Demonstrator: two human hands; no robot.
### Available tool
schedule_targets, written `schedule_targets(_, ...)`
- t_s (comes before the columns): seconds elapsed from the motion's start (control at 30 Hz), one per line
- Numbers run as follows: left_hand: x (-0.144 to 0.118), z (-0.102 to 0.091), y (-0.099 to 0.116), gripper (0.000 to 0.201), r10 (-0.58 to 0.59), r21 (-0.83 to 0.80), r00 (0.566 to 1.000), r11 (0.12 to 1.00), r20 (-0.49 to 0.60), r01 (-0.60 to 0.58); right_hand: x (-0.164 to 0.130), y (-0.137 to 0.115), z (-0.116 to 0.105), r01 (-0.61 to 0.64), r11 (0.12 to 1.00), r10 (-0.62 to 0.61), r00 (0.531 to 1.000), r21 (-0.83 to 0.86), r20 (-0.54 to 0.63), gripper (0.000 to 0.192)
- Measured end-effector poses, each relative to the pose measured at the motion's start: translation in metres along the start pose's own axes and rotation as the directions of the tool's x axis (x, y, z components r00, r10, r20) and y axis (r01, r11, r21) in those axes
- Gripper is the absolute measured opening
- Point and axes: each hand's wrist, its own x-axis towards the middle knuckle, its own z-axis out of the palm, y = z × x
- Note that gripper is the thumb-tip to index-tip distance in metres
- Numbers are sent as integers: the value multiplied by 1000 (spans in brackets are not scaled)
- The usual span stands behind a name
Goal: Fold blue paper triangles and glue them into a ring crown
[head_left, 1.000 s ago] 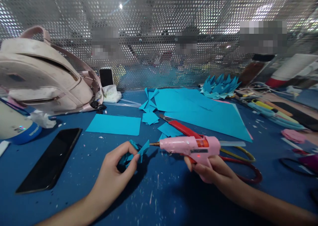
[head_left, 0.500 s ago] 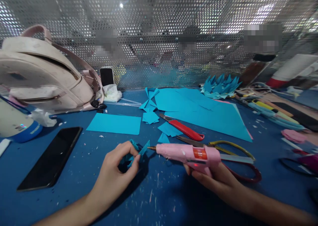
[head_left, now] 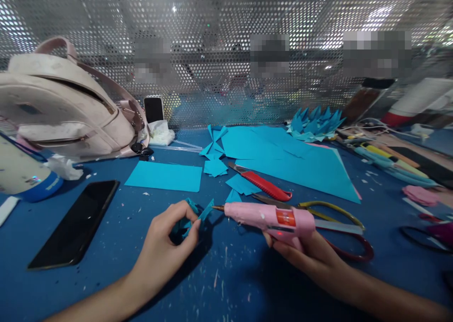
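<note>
My left hand (head_left: 166, 246) pinches a small folded blue paper piece (head_left: 198, 214) just above the blue table (head_left: 106, 275). My right hand (head_left: 304, 251) grips a pink hot glue gun (head_left: 272, 217) with a glue stick out of its back. The gun lies nearly level, and its metal nozzle points left, a short gap from the paper piece.
Behind the gun lie a red utility knife (head_left: 262, 185), scissors (head_left: 336, 227), blue paper sheets (head_left: 163, 177) and folded blue pieces (head_left: 314, 124). A black phone (head_left: 76, 223) is at the left, with a pink backpack (head_left: 63, 110) and a cup (head_left: 21, 176). A perforated metal screen (head_left: 226, 39) closes the back; pens and tools are at the right.
The glue gun dipped from a raised, level pose to lower over the table, uncovering the knife and scissors, then edged slightly up and right. My left hand has kept its pinch on the paper.
</note>
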Motion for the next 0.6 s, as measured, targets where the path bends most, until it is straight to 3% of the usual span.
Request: schedule_targets(0.6,1,1,-1,18,9,-34,1000,999,-9,-9,2,1,1,3,997,2,998,72,-71,39)
